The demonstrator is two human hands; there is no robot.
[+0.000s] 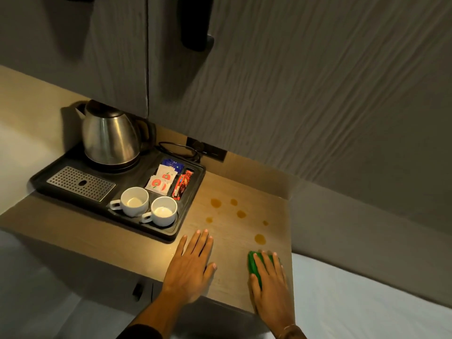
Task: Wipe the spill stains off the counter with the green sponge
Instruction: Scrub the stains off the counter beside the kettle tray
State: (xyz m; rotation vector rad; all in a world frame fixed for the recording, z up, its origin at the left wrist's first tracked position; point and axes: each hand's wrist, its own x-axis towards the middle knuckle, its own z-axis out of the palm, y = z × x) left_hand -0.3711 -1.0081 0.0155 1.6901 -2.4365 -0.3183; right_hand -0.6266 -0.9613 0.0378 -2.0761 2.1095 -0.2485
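Note:
Several amber spill stains point(241, 214) dot the light wooden counter point(227, 277) to the right of the tray; the nearest stain point(259, 239) lies just beyond the sponge. The green sponge point(254, 265) rests on the counter near its front right corner, mostly covered by my right hand point(269, 287), which presses down on it with fingers over its top. My left hand point(190, 265) lies flat on the counter, palm down, fingers together, holding nothing, just in front of the tray's near corner.
A black tray point(188, 216) on the left holds a steel kettle point(110, 135), two white cups point(149, 206), sachets point(162, 179) and a metal drip grate point(80, 183). A power cord and wall socket point(208, 150) sit behind it. Grey cabinet doors hang above. The counter's right edge meets a white bed.

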